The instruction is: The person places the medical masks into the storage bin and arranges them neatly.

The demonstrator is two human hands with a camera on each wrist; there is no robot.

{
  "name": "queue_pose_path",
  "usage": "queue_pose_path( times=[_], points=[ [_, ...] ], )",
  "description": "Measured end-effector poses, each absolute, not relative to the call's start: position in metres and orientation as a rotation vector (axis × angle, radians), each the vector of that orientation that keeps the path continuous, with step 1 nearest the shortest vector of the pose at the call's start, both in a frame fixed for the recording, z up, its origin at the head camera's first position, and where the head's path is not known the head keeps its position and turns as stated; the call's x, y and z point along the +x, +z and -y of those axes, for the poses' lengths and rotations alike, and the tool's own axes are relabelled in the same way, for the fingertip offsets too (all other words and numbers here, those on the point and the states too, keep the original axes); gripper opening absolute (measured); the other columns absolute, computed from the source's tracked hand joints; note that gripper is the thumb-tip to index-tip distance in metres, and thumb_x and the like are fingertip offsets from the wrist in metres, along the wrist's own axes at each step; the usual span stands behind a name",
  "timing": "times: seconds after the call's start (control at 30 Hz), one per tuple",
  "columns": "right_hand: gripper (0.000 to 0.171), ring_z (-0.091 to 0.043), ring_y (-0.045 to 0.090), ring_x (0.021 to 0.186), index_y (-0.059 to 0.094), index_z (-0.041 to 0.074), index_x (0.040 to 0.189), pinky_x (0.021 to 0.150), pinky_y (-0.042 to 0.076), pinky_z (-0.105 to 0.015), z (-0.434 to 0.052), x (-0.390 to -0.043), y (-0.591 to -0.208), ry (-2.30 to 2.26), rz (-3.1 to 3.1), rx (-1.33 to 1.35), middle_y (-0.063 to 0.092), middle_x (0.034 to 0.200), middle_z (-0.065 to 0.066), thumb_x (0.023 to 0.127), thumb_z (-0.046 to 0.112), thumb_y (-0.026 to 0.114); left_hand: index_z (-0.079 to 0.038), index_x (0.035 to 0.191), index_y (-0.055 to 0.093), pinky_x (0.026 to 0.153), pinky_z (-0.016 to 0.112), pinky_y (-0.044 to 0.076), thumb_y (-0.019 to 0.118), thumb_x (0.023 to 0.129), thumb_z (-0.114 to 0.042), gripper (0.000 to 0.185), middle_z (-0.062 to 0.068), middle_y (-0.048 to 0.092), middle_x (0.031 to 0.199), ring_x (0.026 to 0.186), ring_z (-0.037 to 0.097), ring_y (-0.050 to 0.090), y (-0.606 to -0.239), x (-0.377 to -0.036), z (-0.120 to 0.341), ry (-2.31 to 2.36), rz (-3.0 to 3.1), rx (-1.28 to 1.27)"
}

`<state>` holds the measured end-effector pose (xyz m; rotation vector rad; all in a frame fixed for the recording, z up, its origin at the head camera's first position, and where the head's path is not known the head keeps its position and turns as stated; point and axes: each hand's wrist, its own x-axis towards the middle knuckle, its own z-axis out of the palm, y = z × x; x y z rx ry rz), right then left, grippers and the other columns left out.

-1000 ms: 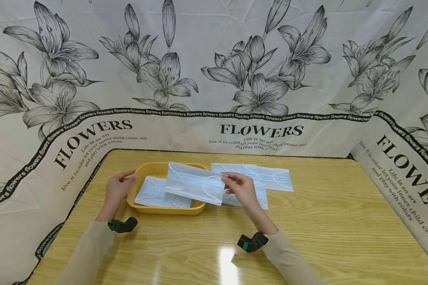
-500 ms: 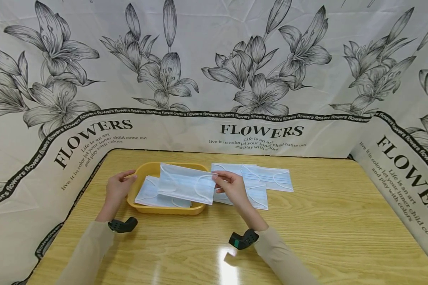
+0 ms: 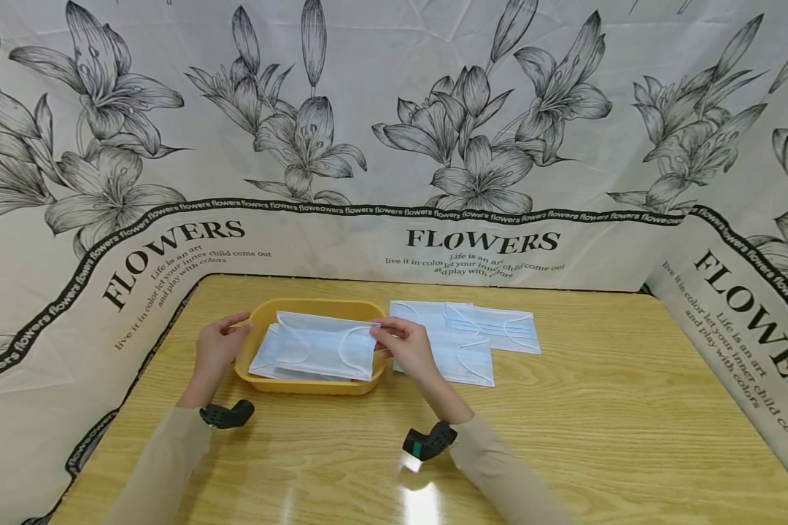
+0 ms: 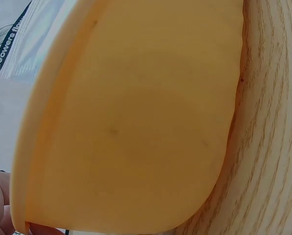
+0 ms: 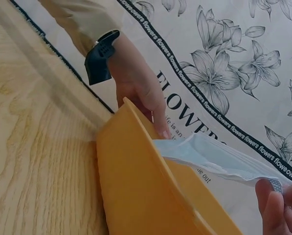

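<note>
1 tray (image 3: 257, 315), 2 masks in/over it, approx 3 masks on table (image 3: 597, 408).

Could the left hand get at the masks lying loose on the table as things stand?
Probably not directly: the left hand grips the yellow tray, and the tray plus the right hand lie between it and the loose masks.

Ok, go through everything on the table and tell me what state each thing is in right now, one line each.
Left hand: holds the tray's left rim.
Right hand: pinches the held mask's right end.
Held face mask: flat, over the tray.
Yellow tray: upright on the table, with a mask inside.
Masks on the table: lying flat, overlapping.
</note>
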<state>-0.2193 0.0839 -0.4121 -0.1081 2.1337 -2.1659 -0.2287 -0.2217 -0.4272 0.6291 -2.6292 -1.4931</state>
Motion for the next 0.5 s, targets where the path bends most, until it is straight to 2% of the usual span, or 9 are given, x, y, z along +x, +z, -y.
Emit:
queue_pose_path(
  times=[0.5],
  points=[
    [0.024, -0.01, 0.064, 0.066, 0.069, -0.003, 0.113, 0.062, 0.056, -0.026, -0.063, -0.217, -0.416, -2.145, -2.092, -0.134, 0.072, 0.089, -0.01, 0.091, 0.008, 0.064, -0.005, 0.13, 0.061, 0.059, 0.014, 0.045, 0.058, 0.096, -0.026, 0.039, 0.019, 0.061, 0.113, 0.086, 0.015, 0.056, -0.429, -0.229, 0.222, -1.475, 2.616, 0.6]
  ],
)
